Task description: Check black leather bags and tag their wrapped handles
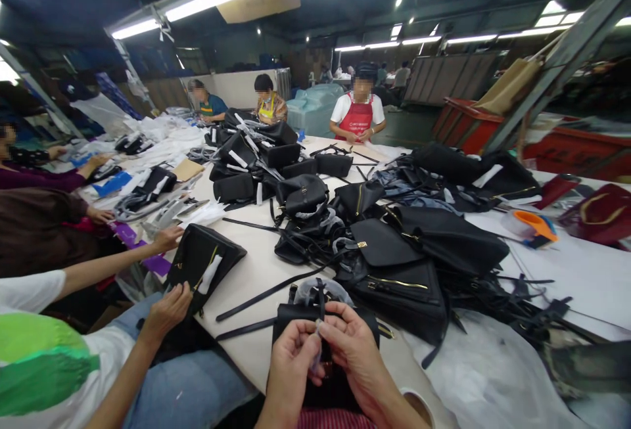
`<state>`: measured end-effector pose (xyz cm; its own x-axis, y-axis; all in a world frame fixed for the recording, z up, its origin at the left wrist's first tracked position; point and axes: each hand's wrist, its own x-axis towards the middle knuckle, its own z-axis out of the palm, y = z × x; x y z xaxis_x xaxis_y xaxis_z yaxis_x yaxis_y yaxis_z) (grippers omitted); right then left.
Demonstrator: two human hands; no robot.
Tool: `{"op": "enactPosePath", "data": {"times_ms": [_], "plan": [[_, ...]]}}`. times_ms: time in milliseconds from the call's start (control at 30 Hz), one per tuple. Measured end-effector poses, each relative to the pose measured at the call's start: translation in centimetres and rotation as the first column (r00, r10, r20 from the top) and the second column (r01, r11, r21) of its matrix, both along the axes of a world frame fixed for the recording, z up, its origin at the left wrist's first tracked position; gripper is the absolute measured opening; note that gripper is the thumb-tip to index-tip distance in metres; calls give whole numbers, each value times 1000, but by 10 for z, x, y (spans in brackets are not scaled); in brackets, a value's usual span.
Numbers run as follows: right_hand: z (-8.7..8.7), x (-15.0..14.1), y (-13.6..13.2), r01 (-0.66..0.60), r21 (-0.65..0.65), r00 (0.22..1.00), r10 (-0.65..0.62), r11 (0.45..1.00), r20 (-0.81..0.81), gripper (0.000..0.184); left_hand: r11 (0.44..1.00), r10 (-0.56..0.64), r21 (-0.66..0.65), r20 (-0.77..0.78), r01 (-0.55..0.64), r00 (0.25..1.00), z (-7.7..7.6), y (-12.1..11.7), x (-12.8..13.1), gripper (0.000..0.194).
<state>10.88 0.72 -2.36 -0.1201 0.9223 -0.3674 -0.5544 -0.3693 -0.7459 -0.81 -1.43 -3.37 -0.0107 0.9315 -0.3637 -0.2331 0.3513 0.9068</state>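
My left hand (pixel 292 358) and my right hand (pixel 351 345) meet at the table's near edge, fingers pinched together on a small pale piece of plastic wrap (pixel 317 336) that I cannot make out clearly. Both hands rest over a black handbag (pixel 296 316) lying in front of me. Its handle, wrapped in clear plastic (pixel 323 290), stands just beyond my fingers. A long black strap (pixel 269 292) runs left from the bag across the white table (pixel 256 265).
A heap of black handbags (pixel 394 251) and straps fills the table's middle and right. A neighbour's hands (pixel 167 307) hold another black bag (pixel 204 261) at my left. Several people work at the far side. Clear plastic sheeting (pixel 483 370) lies at the right.
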Motion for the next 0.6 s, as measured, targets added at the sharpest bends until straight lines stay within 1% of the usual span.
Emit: {"op": "enactPosePath", "data": {"times_ms": [67,133,233,300,367,400,433,467,500,533,567,600], "plan": [[-5,0,4,28,47,999,-28,999,15,46,998,-13,-65,43,16,999,0,4,2,42],[-6,-1,7,32,90,998,-36,995,46,44,997,-10,-80,71,16,997,0,8,4,41],[-1,1,7,10,117,991,-25,993,130,43,996,-4,-83,108,13,994,-1,10,5,39],[4,12,3,23,140,975,-54,990,217,42,994,-5,-107,110,17,994,-1,9,5,39],[5,39,-5,66,180,936,-123,982,330,39,989,26,-147,78,-14,997,-1,9,5,41],[3,60,-11,102,197,898,-176,975,404,37,986,43,-164,55,-33,998,-2,11,4,43],[-1,85,-21,156,204,835,-239,967,496,36,981,65,-184,43,-56,997,-4,14,4,44],[-4,114,-34,226,208,747,-306,952,590,37,973,75,-220,37,-65,996,-6,18,4,45],[-8,146,-51,315,209,627,-368,926,686,39,968,83,-240,38,-72,996,-7,22,3,45],[-12,177,-71,437,192,481,-409,879,776,42,963,91,-257,44,-76,995,-9,26,3,44],[-15,206,-94,528,175,392,-421,831,818,45,959,95,-271,51,-77,994,-11,30,3,42],[-18,232,-118,587,152,341,-413,796,844,46,958,97,-276,56,-78,994,-14,32,3,39]]}}
